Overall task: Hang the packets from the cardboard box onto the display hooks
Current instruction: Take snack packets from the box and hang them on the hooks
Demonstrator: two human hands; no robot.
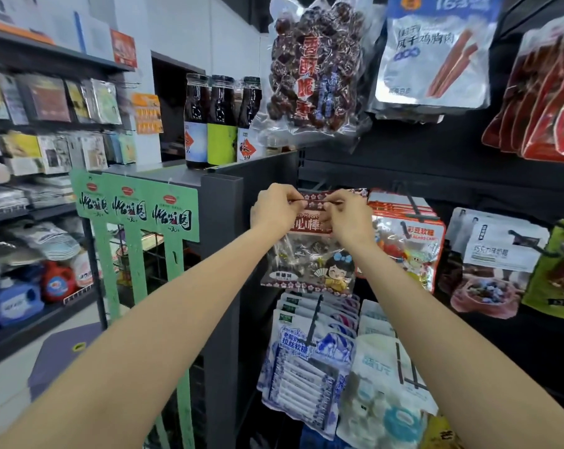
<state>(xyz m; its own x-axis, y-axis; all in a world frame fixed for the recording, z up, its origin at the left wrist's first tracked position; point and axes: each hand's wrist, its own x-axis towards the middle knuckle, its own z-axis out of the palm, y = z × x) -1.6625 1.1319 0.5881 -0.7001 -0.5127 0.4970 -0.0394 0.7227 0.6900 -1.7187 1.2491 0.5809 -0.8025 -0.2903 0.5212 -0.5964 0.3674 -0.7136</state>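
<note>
We see two bare forearms reaching in from the bottom of the view, with no sleeve on either as far back from the fingers as the picture runs; the left hand (276, 207) and the right hand (350, 218) wear no glove; no ring, watch or band shows behind the fingers at either wrist.
</note>
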